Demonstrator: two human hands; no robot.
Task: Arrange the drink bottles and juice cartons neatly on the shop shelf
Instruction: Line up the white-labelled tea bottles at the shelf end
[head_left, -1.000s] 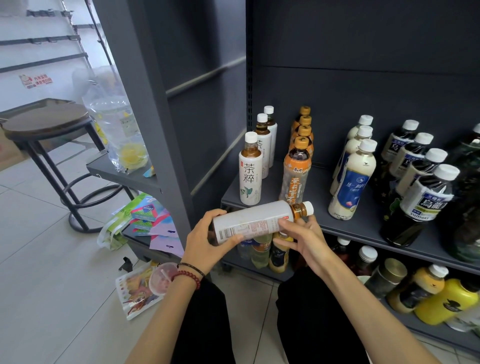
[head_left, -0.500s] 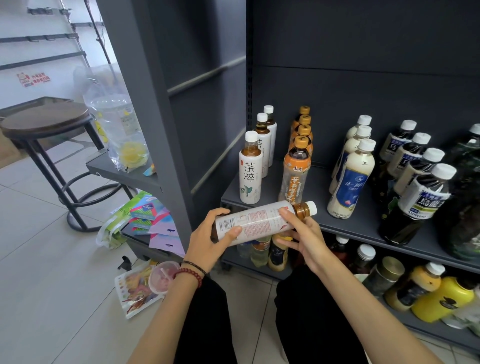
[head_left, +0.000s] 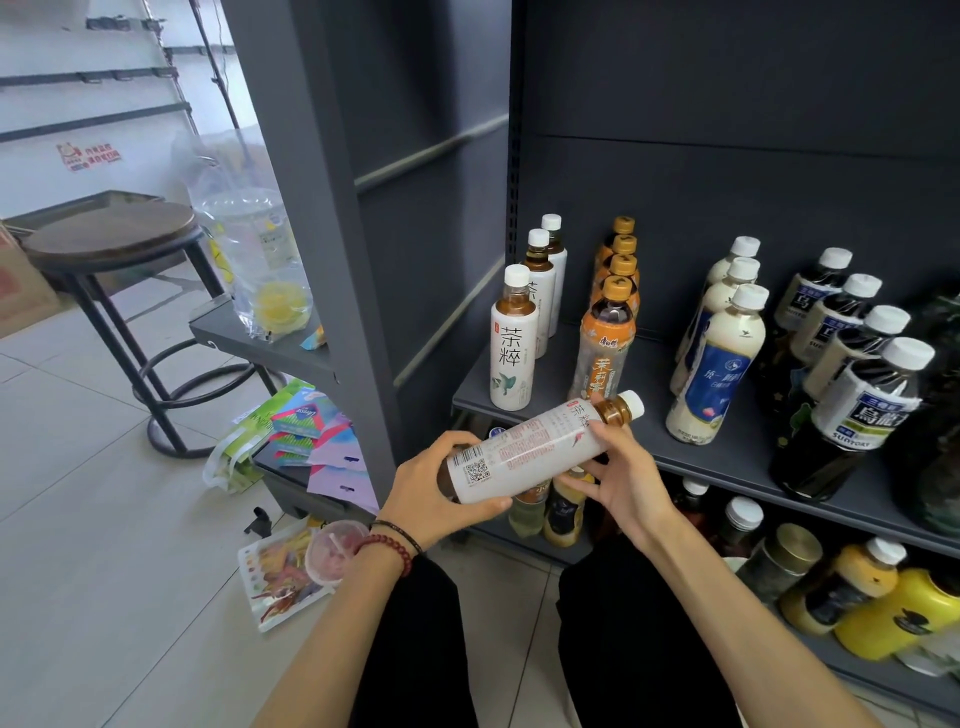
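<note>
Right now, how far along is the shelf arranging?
Done: on the grey metal shelf, white-label tea bottles, orange-capped bottles, cream milk-tea bottles and dark oolong bottles stand in four front-to-back rows. In hand: the left hand and right hand hold one loose white-label bottle on its side before the shelf edge. Left: standing it in a row; the lower shelf's bottles look mixed.

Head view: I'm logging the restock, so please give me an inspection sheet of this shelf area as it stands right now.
Surface: grey shelf, carrying front-to-back rows of upright bottles.
Job's things: white-label tea bottle held sideways in front of the shelf, cap to the right.
Clutter: coloured packets and a cup on the floor.
Hands: left hand grips the bottle's base; right hand holds near its neck.
Cables: nothing seen.
Surroundings: round stool, tiled floor.
</note>
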